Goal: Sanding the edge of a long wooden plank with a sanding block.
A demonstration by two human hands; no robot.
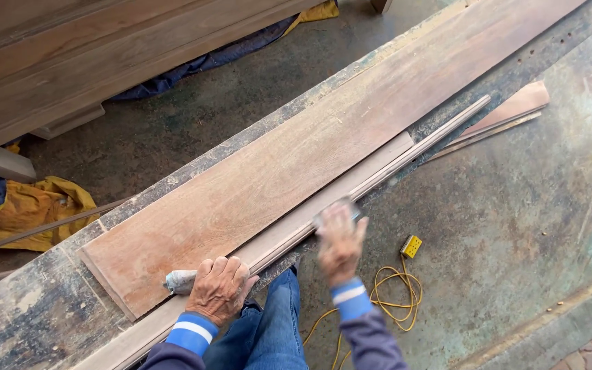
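A long reddish wooden plank (296,154) lies diagonally on a worn workbench (32,305). Along its near edge runs a narrower pale strip of wood (371,168). My left hand (219,288) rests on the near end of that strip, closed around a grey wad of cloth or paper (181,279). My right hand (340,240) is blurred with motion over the strip's edge and presses a small grey pad (337,205), probably sandpaper, against it. Both wrists show blue cuffs with a white stripe.
Two short reddish offcuts (508,113) lie on the concrete floor beyond the strip. A yellow cable with a yellow socket block (411,247) coils on the floor by my leg. Yellow and blue cloths (32,209) and stacked wooden panels (70,55) sit at the left.
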